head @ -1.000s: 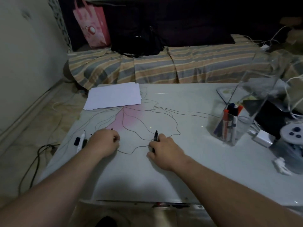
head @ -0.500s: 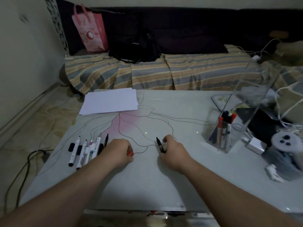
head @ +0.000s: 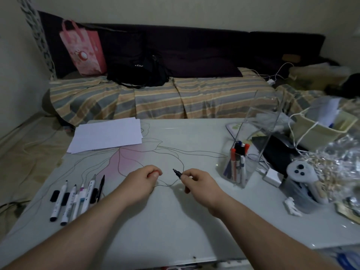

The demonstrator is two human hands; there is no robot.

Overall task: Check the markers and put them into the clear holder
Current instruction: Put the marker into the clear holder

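My right hand (head: 196, 183) pinches an uncapped black marker (head: 177, 173), its tip pointing up and left toward my left hand. My left hand (head: 139, 182) is curled round a small red-orange cap (head: 153, 174), only partly visible between the fingers. Both hands hover over the middle of the table (head: 175, 221). Several more markers (head: 74, 197) lie in a row at the table's left side, with loose black caps beside them. The clear holder (head: 240, 168) stands at the right with several markers upright inside.
A stack of white paper (head: 107, 137) lies at the back left of the table. At the right are a tall clear box (head: 261, 121), a white charger (head: 272, 177), a white controller (head: 301, 171) and crinkled plastic. A striped sofa stands behind.
Both hands have moved right from the marker row toward the table's middle. The right hand has lifted the black marker off the table and the two hands have come closer together.
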